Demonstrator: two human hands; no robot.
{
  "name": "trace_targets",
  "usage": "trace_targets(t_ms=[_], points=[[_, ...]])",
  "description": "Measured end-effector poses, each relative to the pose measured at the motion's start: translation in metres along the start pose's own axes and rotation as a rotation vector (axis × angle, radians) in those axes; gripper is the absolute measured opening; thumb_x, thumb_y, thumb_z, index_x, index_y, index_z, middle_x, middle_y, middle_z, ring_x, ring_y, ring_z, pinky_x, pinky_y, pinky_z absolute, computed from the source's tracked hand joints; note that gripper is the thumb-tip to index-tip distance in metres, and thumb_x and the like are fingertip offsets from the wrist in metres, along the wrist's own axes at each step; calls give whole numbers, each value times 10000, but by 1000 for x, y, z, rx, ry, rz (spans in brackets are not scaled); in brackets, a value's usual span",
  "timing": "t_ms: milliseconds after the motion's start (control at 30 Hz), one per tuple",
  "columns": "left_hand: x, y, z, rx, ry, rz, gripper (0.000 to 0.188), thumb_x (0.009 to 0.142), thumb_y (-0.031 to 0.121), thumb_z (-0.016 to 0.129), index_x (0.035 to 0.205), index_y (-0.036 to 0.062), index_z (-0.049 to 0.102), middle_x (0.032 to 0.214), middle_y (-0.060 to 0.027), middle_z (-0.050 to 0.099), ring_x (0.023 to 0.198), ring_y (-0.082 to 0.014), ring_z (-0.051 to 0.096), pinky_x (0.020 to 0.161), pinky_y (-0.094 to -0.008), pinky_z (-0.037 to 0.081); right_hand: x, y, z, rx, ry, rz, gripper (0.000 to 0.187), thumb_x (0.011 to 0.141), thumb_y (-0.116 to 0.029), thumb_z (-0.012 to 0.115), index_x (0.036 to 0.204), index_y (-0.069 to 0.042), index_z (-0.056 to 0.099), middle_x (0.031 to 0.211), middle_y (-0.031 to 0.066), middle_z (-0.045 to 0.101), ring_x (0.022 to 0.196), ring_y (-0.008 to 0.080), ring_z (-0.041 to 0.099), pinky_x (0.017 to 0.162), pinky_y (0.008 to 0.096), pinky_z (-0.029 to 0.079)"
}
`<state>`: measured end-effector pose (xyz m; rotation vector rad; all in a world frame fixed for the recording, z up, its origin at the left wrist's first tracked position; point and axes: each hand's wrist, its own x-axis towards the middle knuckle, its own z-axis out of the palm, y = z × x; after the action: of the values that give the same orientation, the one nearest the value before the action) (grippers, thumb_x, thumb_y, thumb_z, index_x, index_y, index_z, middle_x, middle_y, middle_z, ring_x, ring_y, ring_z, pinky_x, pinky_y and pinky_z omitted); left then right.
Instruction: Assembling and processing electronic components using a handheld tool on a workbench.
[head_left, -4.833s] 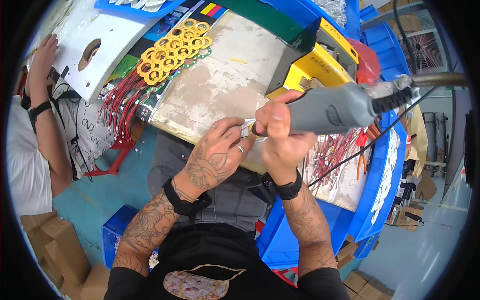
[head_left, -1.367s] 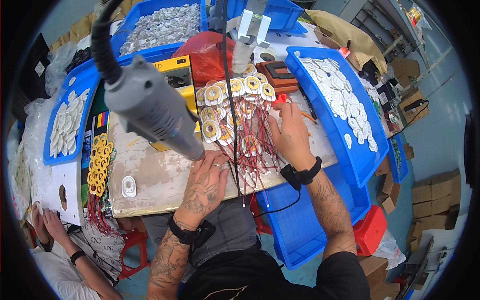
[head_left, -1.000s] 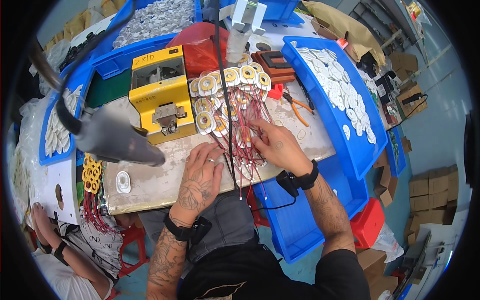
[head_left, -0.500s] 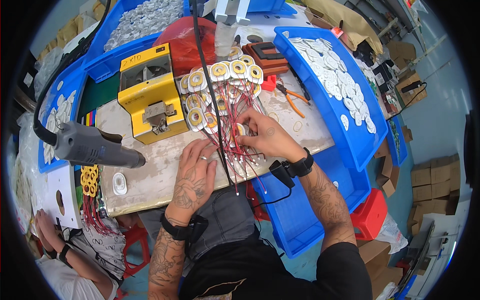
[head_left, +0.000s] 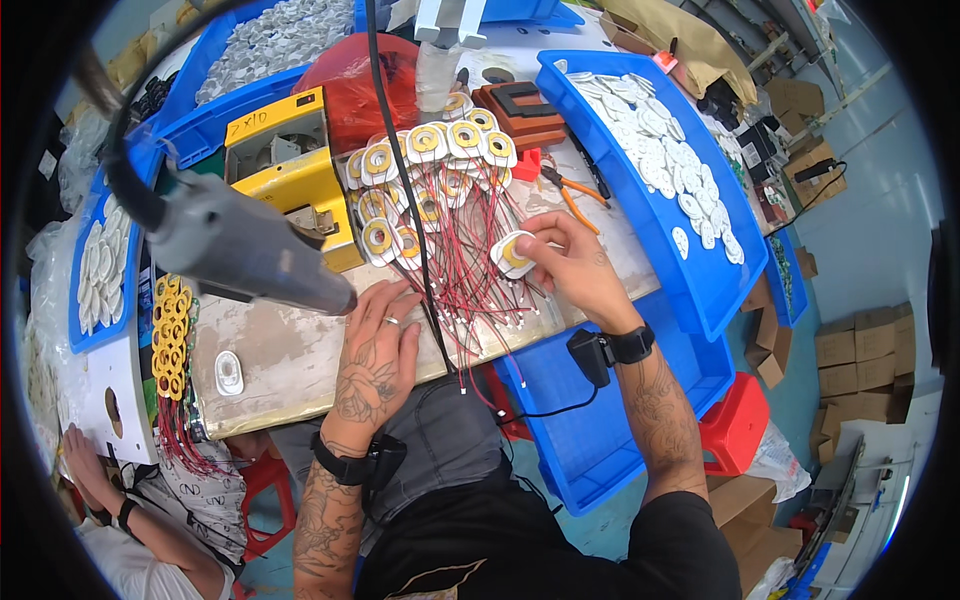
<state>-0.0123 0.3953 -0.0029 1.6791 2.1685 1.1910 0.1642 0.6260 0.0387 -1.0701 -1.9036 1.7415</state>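
My right hand [head_left: 580,275] pinches a white oval cover with a yellow ring [head_left: 513,254] between thumb and fingers, just above the table's right part. Beside it lies a heap of similar white covers with yellow rings [head_left: 427,143], their thin red and black wires [head_left: 470,260] trailing toward the table's front edge. Left of the wires, my left hand [head_left: 375,345] rests on the table with its fingers stretched out, holding nothing. A grey cylindrical tool [head_left: 250,245] on a thick black cord hangs with its tip close to those fingers.
A yellow machine [head_left: 285,190] stands behind the tool. Blue trays of white pieces flank the table, one at right [head_left: 690,290]. Orange-handled pliers [head_left: 572,198] lie near it. A single white cover [head_left: 229,373] sits front left. Another person's hands [head_left: 85,465] show at lower left.
My right hand has moved right, bringing the white cover out from the wires. The grey tool has swung right, toward my left hand, which stays nearly in place.
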Motion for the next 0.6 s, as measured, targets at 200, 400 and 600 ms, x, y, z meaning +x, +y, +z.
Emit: trace_targets(t_ms=[200,400,600], points=[[-1,1,1,13,-11,-37,341,950,35,616,1286,0,666,1390,-169,594,1347,-417,527,1152,-509,405,7,-10,-13,-260,167,-357,278,1014,-161,719,1218,25,679,1054,66,723,765,61,612,699,255,500],[0,2,0,37,0,-22,340,950,35,618,1285,5,668,1374,-167,607,1339,-407,530,1152,-502,409,77,-46,1,-78,152,-586,312,996,-196,730,1208,29,692,1004,73,773,909,107,686,799,277,534],[-1,0,-1,21,14,-19,331,948,38,621,1272,-6,675,1354,-172,625,1335,-390,535,1147,-486,423,164,-65,23,-352,100,-472,352,932,-232,773,1161,26,702,1002,151,775,902,213,724,799,346,553]])
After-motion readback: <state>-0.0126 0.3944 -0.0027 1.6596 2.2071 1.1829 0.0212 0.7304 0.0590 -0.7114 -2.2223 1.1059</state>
